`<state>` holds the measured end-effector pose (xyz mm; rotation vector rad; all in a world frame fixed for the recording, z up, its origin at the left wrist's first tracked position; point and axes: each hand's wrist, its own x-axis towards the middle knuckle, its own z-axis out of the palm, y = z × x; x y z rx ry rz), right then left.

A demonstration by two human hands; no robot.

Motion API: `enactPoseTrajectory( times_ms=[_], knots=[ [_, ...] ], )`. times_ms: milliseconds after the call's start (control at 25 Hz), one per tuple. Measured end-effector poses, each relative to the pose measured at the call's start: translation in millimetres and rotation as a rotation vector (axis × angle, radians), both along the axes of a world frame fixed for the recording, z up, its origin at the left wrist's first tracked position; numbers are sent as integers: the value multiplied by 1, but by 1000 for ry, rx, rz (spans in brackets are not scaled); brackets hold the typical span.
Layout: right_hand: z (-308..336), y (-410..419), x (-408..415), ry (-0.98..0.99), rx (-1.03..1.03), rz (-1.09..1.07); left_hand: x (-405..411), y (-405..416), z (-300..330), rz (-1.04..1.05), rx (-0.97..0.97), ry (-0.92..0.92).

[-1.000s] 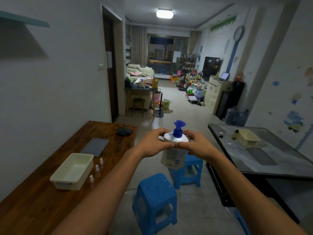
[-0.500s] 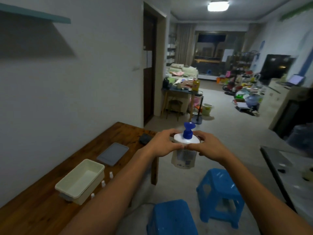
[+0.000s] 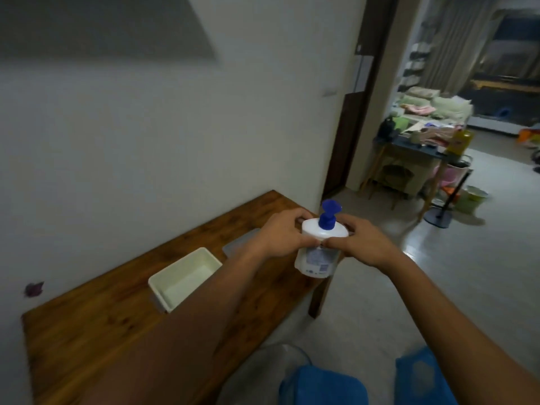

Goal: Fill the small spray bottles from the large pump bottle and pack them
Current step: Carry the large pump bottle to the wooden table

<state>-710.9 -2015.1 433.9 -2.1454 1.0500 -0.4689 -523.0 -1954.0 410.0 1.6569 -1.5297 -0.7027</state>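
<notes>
- One head-worn wide-angle view looks forward and down (both forearms reach out from the bottom edge).
- The wooden table (image 3: 117,311) lies near, lower left.

Pump bottle (image 3: 317,258) between both hands, midair.

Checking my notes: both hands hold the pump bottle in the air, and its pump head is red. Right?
Not quite. The head view shows the left hand and right hand holding the pump bottle in the air, but its pump head is blue, not red.
</notes>
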Motion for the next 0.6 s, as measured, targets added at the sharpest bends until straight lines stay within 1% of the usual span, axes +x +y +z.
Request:
enactPoseTrajectory(
  times_ms=[160, 400, 600],
  knots=[
    [-36, -55, 60, 86, 15, 102, 54, -35, -38, 79, 35, 18],
    [-101, -134, 153, 213, 125, 238, 132, -91, -124, 164, 61, -50],
    [-140, -172, 206, 288, 243, 321, 168, -111, -169, 261, 148, 62]
  ],
)
